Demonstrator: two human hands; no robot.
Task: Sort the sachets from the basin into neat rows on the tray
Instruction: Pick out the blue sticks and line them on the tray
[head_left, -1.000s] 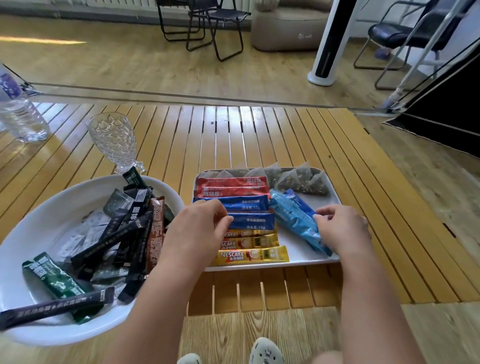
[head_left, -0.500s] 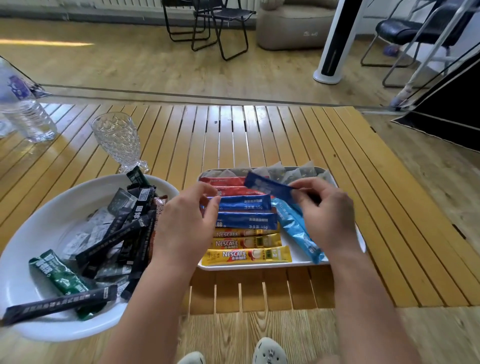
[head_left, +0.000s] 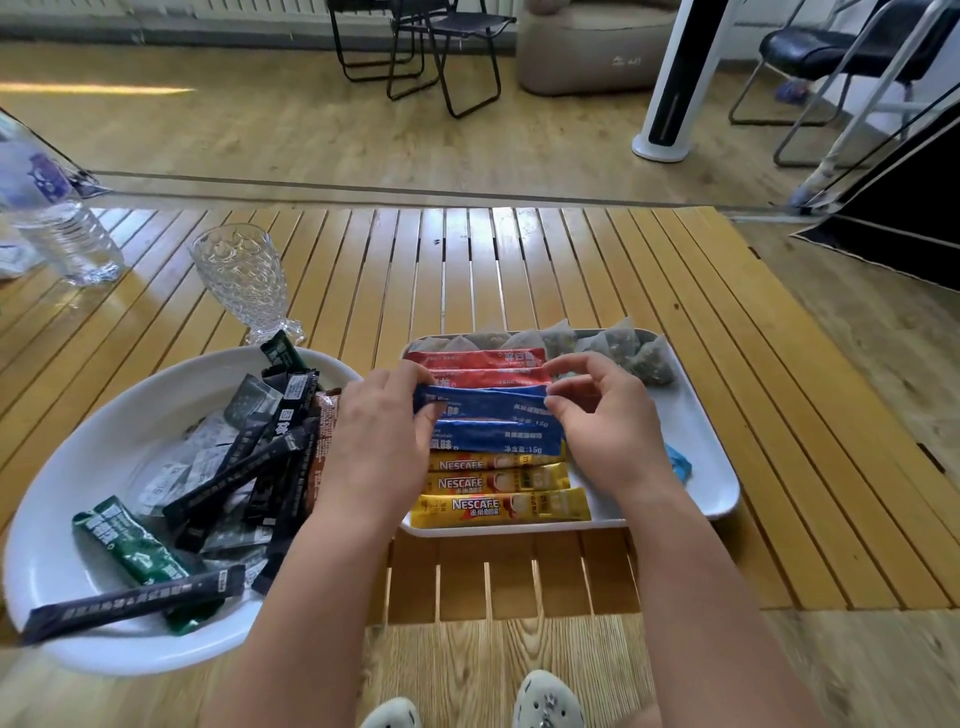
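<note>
A white tray (head_left: 698, 441) holds a column of stick sachets: red at the top, blue in the middle, yellow Nescafe (head_left: 501, 506) at the front. Tea bags (head_left: 618, 345) line its far edge. My left hand (head_left: 376, 447) pinches the left end of a dark blue sachet (head_left: 483, 402) and my right hand (head_left: 605, 423) pinches its right end, holding it level over the blue row. A light blue sachet (head_left: 678, 462) peeks out behind my right wrist. The white basin (head_left: 83, 467) on the left holds several black, green and grey sachets.
A cut-glass goblet (head_left: 244, 280) stands just behind the basin. A plastic water bottle (head_left: 49, 218) stands at the table's far left. The slatted wooden table (head_left: 519, 270) stretches beyond the tray. Chairs and a white tower fan stand on the floor behind.
My right hand lifted a dark blue sachet from the tray's right side and carried it left. My left hand took its other end, and it now lies level over the blue row.
</note>
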